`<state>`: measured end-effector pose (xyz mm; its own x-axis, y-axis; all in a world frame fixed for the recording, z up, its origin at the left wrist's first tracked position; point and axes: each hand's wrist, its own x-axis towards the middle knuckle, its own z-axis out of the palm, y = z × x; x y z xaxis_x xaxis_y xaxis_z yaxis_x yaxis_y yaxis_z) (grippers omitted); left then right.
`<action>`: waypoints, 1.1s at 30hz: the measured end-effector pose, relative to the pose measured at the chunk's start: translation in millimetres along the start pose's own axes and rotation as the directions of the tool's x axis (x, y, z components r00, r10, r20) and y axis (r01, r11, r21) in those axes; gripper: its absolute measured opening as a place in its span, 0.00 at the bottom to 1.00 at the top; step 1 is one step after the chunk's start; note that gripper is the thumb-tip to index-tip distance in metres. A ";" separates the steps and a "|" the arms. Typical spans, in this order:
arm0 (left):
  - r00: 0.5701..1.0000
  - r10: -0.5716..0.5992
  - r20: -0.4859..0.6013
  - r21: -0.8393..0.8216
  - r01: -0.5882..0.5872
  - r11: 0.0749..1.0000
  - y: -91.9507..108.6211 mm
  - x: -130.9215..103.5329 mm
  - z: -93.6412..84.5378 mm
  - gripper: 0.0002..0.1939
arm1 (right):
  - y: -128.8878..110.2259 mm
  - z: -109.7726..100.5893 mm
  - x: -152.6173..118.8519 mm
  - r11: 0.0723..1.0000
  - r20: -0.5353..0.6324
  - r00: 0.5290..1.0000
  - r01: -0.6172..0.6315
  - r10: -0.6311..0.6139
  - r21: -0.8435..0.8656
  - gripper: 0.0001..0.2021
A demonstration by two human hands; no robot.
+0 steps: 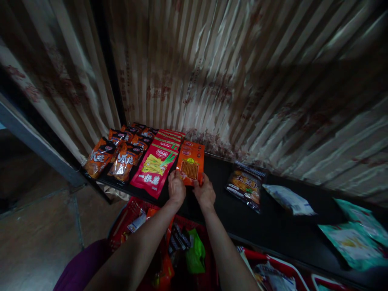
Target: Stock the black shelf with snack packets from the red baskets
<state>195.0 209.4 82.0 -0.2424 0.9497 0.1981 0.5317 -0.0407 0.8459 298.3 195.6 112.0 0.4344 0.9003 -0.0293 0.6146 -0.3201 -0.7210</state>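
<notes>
An orange snack packet [190, 166] lies face up over others like it on the black shelf [216, 171]. My left hand [176, 186] is closed on its lower left corner, and my right hand [205, 191] pinches its lower right corner. Just left of it, several pink-red snack bags [155, 165] overlap in a row that runs back toward the curtain. Farther left, orange and black snack bags [125, 161] stand in two rows at the shelf's end.
A dark potato-chip bag [246, 186], a white bag [289, 199] and mint-green bags [353, 242] lie to the right. Below my arms a red basket [121, 220] holds mixed packets, including a green one [195, 251]. Another red basket [291, 270] stands lower right. A pleated curtain [212, 81] hangs behind.
</notes>
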 end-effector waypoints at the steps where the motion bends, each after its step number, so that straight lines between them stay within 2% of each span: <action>1: 1.000 0.011 -0.002 0.008 -0.011 1.000 -0.4 -1.0 0.1 0.24 | -2.6 -1.6 -4.3 0.996 -0.012 1.000 0.013 -0.014 -0.087 0.24; 5: 0.999 0.038 0.008 0.086 -0.039 0.996 -0.3 -5.5 -0.8 0.22 | -8.9 -3.6 -17.0 0.955 0.018 0.999 0.045 -0.042 -0.292 0.19; 9: 0.995 0.103 0.009 0.200 -0.102 0.974 1.9 -11.6 -3.8 0.20 | -8.8 -2.3 -21.8 0.935 0.047 0.997 0.073 -0.061 -0.347 0.20; 14: 0.983 0.178 0.031 0.347 -0.178 0.921 11.2 -21.7 -8.7 0.19 | -12.2 -10.9 -22.1 0.912 0.021 0.995 0.100 -0.101 -0.397 0.20; 17: 0.965 0.247 0.086 0.401 -0.261 0.878 15.2 -25.5 -8.4 0.20 | -14.8 -17.0 -13.0 0.879 -0.033 0.972 0.194 -0.231 -0.435 0.19; 20: 0.941 0.312 0.131 0.413 -0.338 0.846 13.4 -24.5 -4.7 0.21 | -15.7 -13.5 6.0 0.804 -0.052 0.901 0.356 -0.430 -0.477 0.21; 21: 0.929 0.341 0.144 0.409 -0.369 0.834 11.8 -23.3 -3.2 0.22 | -16.2 -10.1 13.5 0.784 -0.033 0.888 0.388 -0.459 -0.485 0.22; 25: 0.883 0.418 0.213 0.374 -0.469 0.800 4.6 -19.5 2.0 0.28 | -22.9 7.1 41.6 0.772 0.126 0.912 0.400 -0.391 -0.494 0.24; 28: 0.891 0.350 0.290 0.361 -0.440 0.822 2.8 -19.7 3.1 0.28 | -30.7 16.9 58.6 0.753 0.241 0.914 0.406 -0.326 -0.518 0.25; 33: 0.874 0.266 0.406 0.362 -0.421 0.832 9.5 -18.9 -3.3 0.28 | -40.2 27.8 76.2 0.736 0.332 0.924 0.357 -0.189 -0.575 0.26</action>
<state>202.0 190.0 87.9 0.2586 0.9457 0.1970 0.8378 -0.3211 0.4415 288.4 285.2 119.6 0.0666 0.9904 -0.1208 0.9861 -0.0838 -0.1433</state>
